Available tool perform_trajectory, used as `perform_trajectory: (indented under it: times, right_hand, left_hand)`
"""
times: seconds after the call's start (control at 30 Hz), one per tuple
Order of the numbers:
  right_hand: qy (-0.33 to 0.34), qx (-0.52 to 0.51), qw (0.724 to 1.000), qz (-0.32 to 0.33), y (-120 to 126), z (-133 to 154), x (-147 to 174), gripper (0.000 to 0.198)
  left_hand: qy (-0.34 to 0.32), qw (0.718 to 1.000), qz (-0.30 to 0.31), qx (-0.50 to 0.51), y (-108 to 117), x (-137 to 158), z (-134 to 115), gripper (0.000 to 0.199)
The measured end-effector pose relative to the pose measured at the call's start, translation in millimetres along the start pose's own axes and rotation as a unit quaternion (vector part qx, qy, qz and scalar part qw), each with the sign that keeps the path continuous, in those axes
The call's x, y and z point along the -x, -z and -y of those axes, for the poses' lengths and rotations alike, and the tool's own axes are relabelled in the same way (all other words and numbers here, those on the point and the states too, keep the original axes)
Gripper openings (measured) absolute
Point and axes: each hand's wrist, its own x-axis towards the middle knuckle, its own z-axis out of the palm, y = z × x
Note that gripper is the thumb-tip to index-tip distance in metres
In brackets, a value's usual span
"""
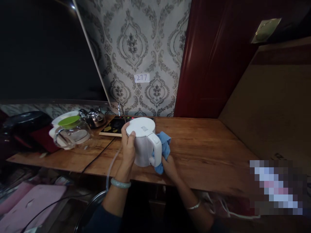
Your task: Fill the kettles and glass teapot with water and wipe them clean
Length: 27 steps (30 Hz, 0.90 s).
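A white electric kettle (142, 147) with its lid down is held above the front of the wooden table; its handle points toward the right. My left hand (128, 144) grips the kettle's left side, thumb near the lid's rim. On the other side, my right hand (168, 166) is closed on a blue cloth (164, 145), which lies against the kettle behind and beside its handle. The handle and kettle body hide part of the cloth and some of my right fingers.
Behind the kettle is a black tea stove (115, 125) with a metal spout (120, 109). To the left stand a glass pot with green lid (69, 121) and a steel kettle (96, 117). A large cardboard box (274, 106) borders the wooden table (199, 145) on the right.
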Motion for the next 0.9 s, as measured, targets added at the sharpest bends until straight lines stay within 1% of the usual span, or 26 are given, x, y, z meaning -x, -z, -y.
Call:
perform_trajectory:
  times: [0.1,0.17,0.23,0.3,0.37,0.4,0.43,0.5,0.57,0.6,0.63,0.7,0.8,0.83,0.9]
  right_hand:
    - [0.013,0.007,1.000,-0.027,-2.6,-0.6,14.9,0.046]
    - [0.012,0.012,0.999,-0.033,-0.7,1.4,24.7,0.046]
    - [0.001,0.018,0.999,-0.028,5.1,7.9,32.9,0.045]
    - [0.001,0.034,0.999,-0.033,13.0,20.6,37.3,0.041]
    - [0.036,0.050,0.996,-0.070,19.2,37.5,36.1,0.041]
    - [0.064,0.051,0.993,-0.091,20.3,45.7,33.3,0.045]
    - [0.088,0.049,0.990,-0.097,19.6,52.6,29.3,0.051]
    - [0.126,0.050,0.988,-0.071,13.2,58.5,18.9,0.060]
    - [0.144,0.059,0.987,-0.033,3.1,51.8,8.9,0.058]
    - [0.144,0.062,0.987,-0.030,-1.7,44.2,5.3,0.057]
    - [0.138,0.063,0.988,-0.036,-5.4,34.6,3.1,0.058]
    - [0.135,0.057,0.988,-0.055,-8.2,13.7,3.4,0.067]
    - [0.128,0.055,0.989,-0.052,0.4,-10.0,12.2,0.075]
    - [0.125,0.062,0.989,-0.045,5.7,-14.1,16.0,0.073]
    - [0.125,0.092,0.988,-0.022,17.7,-16.8,22.7,0.064]
  left_hand:
    - [0.011,0.998,0.047,0.041,1.1,-14.6,12.4,0.051]
    - [0.023,0.994,0.079,0.066,-0.3,-24.8,18.5,0.055]
    - [0.041,0.989,0.109,0.094,-3.2,-32.5,21.4,0.060]
    - [0.060,0.982,0.133,0.122,-6.3,-36.7,21.7,0.065]
    - [0.073,0.977,0.142,0.141,-8.5,-37.9,21.3,0.068]
    - [0.075,0.977,0.141,0.145,-9.1,-37.8,21.3,0.068]
    - [0.074,0.977,0.139,0.146,-9.4,-37.4,21.6,0.067]
    - [0.071,0.978,0.135,0.144,-9.3,-36.4,22.8,0.066]
    - [0.068,0.979,0.130,0.142,-8.6,-35.6,24.5,0.065]
    - [0.067,0.980,0.125,0.140,-8.3,-35.3,25.4,0.064]
    - [0.066,0.981,0.121,0.139,-8.0,-35.1,26.3,0.064]
    - [0.066,0.981,0.117,0.139,-7.8,-35.2,28.1,0.062]
    - [0.060,0.981,0.118,0.142,-9.1,-36.4,31.2,0.062]
    - [0.057,0.982,0.114,0.140,-9.9,-36.8,32.1,0.062]
    - [0.058,0.985,0.098,0.131,-11.8,-35.9,32.3,0.061]
